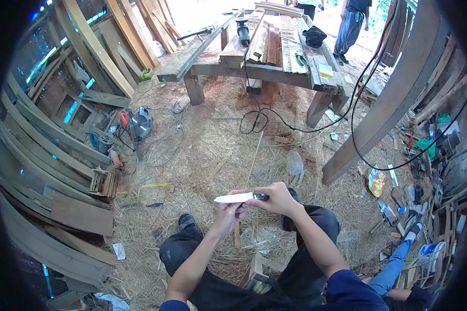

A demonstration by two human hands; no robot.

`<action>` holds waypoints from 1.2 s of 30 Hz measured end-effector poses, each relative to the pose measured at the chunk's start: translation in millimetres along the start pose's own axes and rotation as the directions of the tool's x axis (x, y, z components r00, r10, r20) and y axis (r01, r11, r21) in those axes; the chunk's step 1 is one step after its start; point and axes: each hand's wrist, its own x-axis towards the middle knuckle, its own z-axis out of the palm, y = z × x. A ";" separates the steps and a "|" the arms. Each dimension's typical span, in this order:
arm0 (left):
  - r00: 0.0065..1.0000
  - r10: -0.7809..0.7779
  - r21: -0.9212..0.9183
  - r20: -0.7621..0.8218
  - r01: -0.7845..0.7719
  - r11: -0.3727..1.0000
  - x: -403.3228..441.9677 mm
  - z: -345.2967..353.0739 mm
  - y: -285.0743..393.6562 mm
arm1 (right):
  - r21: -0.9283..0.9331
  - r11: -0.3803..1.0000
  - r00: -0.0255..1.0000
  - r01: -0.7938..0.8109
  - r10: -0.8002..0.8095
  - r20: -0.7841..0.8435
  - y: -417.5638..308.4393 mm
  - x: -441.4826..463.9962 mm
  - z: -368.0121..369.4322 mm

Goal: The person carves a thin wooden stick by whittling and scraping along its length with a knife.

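Knife (235,198): your right hand (279,199) has its grip clamped round the handle; hold it steady.
Left hand (225,218): under the blade, grip unclear; guard your fingertips.

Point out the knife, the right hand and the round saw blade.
Knife (234,198): head view, on the pale blade.
Right hand (279,199): head view, on the back of the hand.
Round saw blade (141,126): head view, on its flat face.

Smooth knife blade (234,198); rough wooden workbench (218,70); matt cloth trousers (178,251); shiny metal saw blade (140,125)
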 end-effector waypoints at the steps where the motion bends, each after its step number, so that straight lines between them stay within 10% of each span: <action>1: 1.000 -0.013 0.006 0.013 0.013 1.000 -0.2 1.8 -0.6 | -0.005 1.000 1.000 -0.001 0.001 0.002 2.0 -2.0 0.2; 23: 1.000 -0.010 -0.112 0.008 0.011 0.994 -1.0 -1.5 9.5 | 0.149 0.984 0.992 -0.098 0.084 0.093 -9.7 11.5 5.7; 36: 0.999 -0.038 -0.132 0.038 0.042 0.990 -17.5 -5.5 9.3 | -0.075 0.983 0.982 0.166 -0.172 -0.076 -0.3 13.1 6.1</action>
